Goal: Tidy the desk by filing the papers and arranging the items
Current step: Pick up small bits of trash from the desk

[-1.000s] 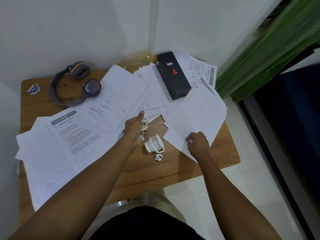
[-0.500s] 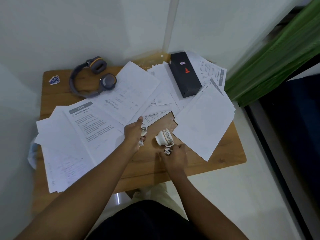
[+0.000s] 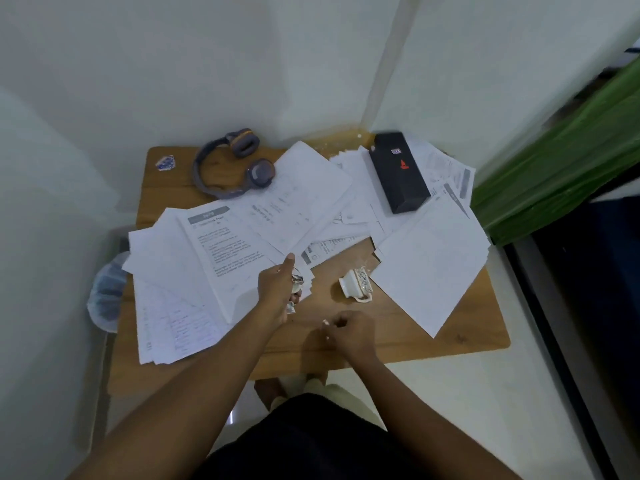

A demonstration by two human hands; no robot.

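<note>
Loose white papers (image 3: 214, 268) cover most of the wooden desk (image 3: 467, 334); another stack (image 3: 429, 265) lies at the right. A broken patterned cup (image 3: 356, 285) lies on its side in the bare middle. My left hand (image 3: 277, 292) is closed around several patterned cup shards, beside the left paper pile. My right hand (image 3: 349, 332) hovers over the desk's front, fingers pinched on a small white shard. Grey headphones (image 3: 228, 168) rest at the back left, and a black box (image 3: 398, 171) lies on papers at the back right.
A small blue-and-white packet (image 3: 165, 162) sits at the desk's back left corner. A plastic-lined bin (image 3: 105, 292) stands on the floor to the left. White walls close the back, and a green curtain (image 3: 561, 168) hangs at the right.
My right hand left the right paper stack, reached the small shard below the cup, and now holds it nearer the front edge. The left hand kept its shards.
</note>
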